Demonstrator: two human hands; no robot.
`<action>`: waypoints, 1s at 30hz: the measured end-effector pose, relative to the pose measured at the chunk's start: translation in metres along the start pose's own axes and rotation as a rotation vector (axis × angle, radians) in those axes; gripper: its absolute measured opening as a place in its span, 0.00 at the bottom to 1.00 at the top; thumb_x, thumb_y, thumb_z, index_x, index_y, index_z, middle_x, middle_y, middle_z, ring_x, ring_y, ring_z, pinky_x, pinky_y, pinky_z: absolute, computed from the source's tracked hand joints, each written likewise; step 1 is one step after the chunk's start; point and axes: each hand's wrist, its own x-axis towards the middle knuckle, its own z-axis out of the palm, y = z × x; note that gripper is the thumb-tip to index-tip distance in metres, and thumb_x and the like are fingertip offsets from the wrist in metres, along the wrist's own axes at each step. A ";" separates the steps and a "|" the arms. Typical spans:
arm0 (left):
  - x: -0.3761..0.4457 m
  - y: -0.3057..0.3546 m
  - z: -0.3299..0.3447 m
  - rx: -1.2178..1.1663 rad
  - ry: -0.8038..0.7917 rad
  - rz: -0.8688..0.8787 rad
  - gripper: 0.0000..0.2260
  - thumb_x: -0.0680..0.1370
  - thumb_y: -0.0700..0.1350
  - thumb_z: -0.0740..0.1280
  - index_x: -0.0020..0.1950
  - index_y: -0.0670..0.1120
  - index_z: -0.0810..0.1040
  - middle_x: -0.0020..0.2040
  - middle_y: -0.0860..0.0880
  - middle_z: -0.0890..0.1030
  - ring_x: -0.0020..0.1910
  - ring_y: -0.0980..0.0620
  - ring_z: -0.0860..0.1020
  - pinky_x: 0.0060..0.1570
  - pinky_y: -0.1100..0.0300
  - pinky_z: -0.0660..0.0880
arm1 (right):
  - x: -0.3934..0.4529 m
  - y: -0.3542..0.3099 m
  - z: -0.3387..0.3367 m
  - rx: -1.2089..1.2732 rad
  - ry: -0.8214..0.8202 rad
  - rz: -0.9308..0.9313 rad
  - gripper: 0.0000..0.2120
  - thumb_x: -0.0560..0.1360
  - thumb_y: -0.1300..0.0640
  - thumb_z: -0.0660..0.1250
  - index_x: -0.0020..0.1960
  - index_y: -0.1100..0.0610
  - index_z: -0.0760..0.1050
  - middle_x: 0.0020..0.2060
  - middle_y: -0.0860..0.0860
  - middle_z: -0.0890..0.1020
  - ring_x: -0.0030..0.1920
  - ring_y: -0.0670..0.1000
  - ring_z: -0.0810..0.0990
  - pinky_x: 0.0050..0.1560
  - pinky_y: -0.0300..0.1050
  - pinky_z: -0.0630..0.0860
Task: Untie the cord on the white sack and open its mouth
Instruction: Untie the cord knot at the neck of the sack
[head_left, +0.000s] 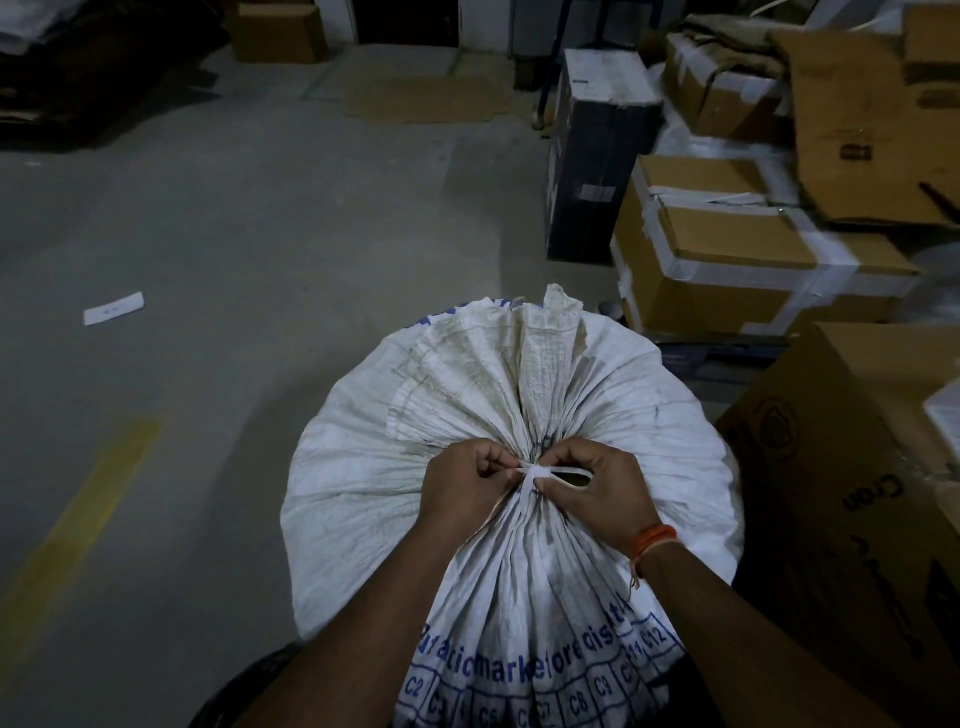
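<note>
A person's left hand (464, 480) and right hand (597, 491) work the knot of a white cord (535, 474) that cinches the gathered neck of a white sack (467, 395), which stands full on the concrete floor (218, 249) directly below the camera. Both hands have fingers curled in tight: the left pinches a short end of the cord at the knot, the right pinches the other side, where a loop passes under the thumb. The step looks best served by holding the knot steady with one hand and drawing the free end out through the loop with the other, rather than pulling both ways and tightening it. The sack's mouth is not yet open, its pleats bunched above the tie. Taped cardboard boxes (737, 270) crowd the floor's right edge, just beside the sack; a paper slip (113, 308) lies well apart to the left. Nothing blocks the hands.
</note>
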 end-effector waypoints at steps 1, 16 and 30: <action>0.000 0.000 0.000 0.005 0.004 0.001 0.03 0.74 0.44 0.78 0.44 0.52 0.87 0.38 0.57 0.87 0.38 0.63 0.84 0.43 0.64 0.78 | 0.000 0.000 0.000 0.001 0.000 0.001 0.08 0.68 0.60 0.80 0.43 0.51 0.84 0.40 0.45 0.86 0.43 0.44 0.85 0.45 0.40 0.82; -0.003 0.005 0.003 0.008 0.000 0.020 0.03 0.76 0.46 0.75 0.42 0.53 0.86 0.38 0.56 0.87 0.40 0.58 0.85 0.49 0.50 0.83 | 0.000 0.000 0.000 0.022 -0.007 0.017 0.07 0.69 0.60 0.79 0.43 0.52 0.84 0.40 0.45 0.86 0.42 0.44 0.85 0.44 0.37 0.80; -0.011 0.017 -0.005 -0.030 0.022 0.099 0.09 0.71 0.46 0.80 0.45 0.52 0.82 0.37 0.53 0.86 0.36 0.60 0.83 0.38 0.67 0.77 | -0.001 -0.018 -0.005 -0.145 0.052 -0.135 0.15 0.68 0.52 0.80 0.43 0.53 0.73 0.40 0.49 0.77 0.40 0.49 0.78 0.40 0.44 0.77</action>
